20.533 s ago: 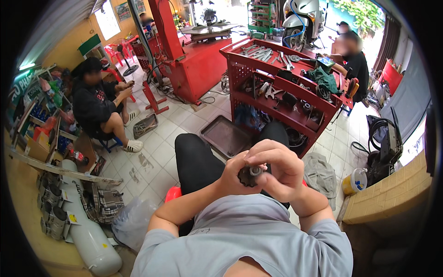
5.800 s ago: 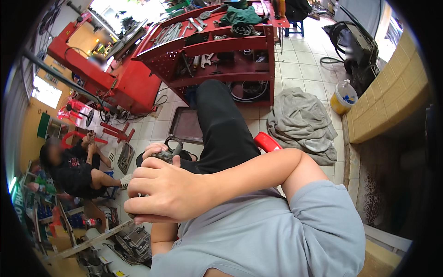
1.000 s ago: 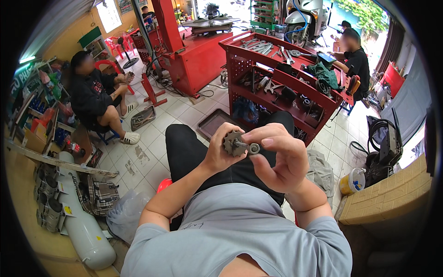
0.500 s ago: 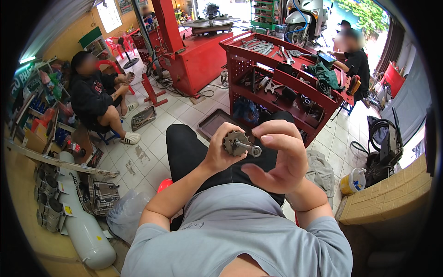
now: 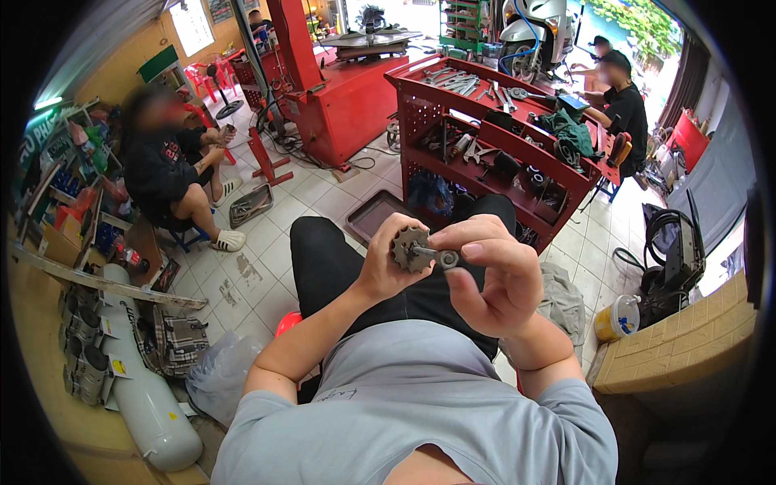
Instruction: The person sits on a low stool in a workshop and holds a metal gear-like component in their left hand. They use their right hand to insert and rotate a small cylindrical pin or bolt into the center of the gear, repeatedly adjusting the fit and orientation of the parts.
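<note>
My left hand (image 5: 388,263) is closed around a grey toothed metal wheel (image 5: 402,249), like a small sprocket, its face turned up. From its centre a metal rod (image 5: 423,251) sticks out, ending in a ring-shaped end (image 5: 447,259). My right hand (image 5: 501,279) is at that end, with the index fingertip against the rod and the thumb just below the ring. The other right fingers are curled loosely. Both hands are above my lap, over my dark trousers (image 5: 331,263). The wheel's underside is hidden in my left palm.
Beyond my knees lies a dark tray (image 5: 378,212) on the tiled floor. A red tool cart (image 5: 420,133) with wrenches stands ahead right. A seated person (image 5: 162,170) is on the left; other people (image 5: 622,105) sit beyond the cart. A bucket (image 5: 618,318) stands at right.
My right hand's index finger and thumb have come closer together, onto the rod's ring end. The ring end has shifted slightly. My left hand still holds the wheel in the same place.
</note>
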### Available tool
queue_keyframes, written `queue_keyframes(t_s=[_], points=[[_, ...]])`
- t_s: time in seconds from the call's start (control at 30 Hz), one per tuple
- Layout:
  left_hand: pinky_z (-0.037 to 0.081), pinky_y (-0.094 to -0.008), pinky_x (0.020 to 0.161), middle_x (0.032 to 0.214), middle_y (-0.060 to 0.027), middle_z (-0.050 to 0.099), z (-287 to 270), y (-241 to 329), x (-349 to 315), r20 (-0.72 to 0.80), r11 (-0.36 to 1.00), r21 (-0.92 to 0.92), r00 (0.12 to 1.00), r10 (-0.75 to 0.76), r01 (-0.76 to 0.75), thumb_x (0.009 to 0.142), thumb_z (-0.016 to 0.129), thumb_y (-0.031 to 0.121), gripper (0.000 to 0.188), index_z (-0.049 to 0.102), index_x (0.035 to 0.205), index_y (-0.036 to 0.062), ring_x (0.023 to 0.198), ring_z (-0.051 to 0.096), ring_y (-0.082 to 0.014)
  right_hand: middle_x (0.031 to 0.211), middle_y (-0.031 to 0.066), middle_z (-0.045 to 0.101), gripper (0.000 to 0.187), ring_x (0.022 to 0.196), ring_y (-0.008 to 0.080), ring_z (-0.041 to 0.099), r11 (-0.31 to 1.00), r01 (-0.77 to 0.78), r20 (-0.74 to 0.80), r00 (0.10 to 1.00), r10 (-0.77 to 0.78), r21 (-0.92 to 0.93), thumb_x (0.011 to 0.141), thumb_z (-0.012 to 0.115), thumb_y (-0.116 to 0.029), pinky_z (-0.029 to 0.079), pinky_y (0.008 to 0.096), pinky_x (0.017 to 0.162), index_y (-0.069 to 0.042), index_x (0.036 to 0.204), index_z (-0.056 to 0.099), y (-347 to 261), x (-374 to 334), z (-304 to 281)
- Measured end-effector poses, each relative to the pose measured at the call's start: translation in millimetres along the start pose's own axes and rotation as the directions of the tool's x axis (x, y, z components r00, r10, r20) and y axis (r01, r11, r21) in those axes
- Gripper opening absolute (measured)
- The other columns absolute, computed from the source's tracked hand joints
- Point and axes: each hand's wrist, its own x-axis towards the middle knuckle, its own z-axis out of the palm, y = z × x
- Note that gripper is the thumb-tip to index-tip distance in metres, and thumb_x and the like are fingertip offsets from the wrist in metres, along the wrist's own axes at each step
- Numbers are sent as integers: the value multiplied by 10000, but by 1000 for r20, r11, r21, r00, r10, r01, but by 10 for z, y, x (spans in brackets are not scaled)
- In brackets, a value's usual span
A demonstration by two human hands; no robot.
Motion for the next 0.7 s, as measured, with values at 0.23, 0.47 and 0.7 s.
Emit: queue_keyframes(t_s=[0.23,0.47,0.7], points=[[475,-330,767,937,-91,563,-7,19,19,2,997,64,999,51,-51,646,819,128,478,545,1029,49,850,580,-236,1055,172,623,451,851,246,616,999,-38,-39,999,37,-21,716,702,74,498,307,712,3,1132,543,-4,-17,9],[474,-333,770,939,-93,563,-22,9,40,11,990,68,992,125,-126,665,826,149,476,543,1035,51,853,580,-242,998,160,636,446,880,264,630,999,-47,-50,998,47,17,705,716,72,492,335,751,-8,1110,550,-65,23,42],[473,-337,777,939,-91,561,-13,-51,43,26,987,70,990,140,-141,664,825,152,477,544,1036,51,859,578,-247,993,154,645,463,874,268,633,1000,11,-28,1000,-10,12,694,733,66,487,342,769,-15,1110,546,-8,11,8]])
